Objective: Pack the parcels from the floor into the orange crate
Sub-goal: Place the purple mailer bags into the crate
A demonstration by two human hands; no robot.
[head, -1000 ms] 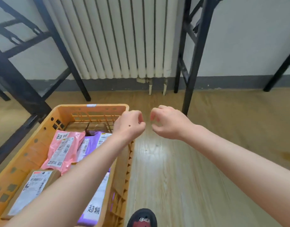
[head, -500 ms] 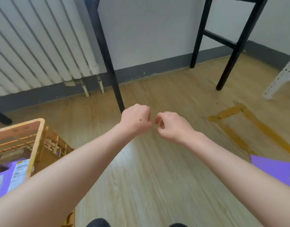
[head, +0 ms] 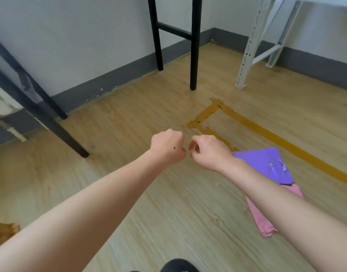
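Since the earlier frames the view has swung right: only a corner of the orange crate [head: 4,232] shows at the lower left edge. Both forearms reach out over bare floor [head: 129,203]; the left hand [head: 167,147] and right hand [head: 207,152] hover with fingers curled, empty. Under the right forearm lie a pink parcel [head: 260,218] and, overlapping it farther out, a purple parcel [head: 266,163], beside yellow tape [head: 276,142]. Black legs [head: 193,46] stand beyond.

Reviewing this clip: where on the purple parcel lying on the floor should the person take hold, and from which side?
Probably the near-left edge of the purple parcel, reached from above by the right hand. The parcel lies flat, its far-right end overlaps a pink parcel, and the near edge sits exposed beside that hand, which is curled and empty.
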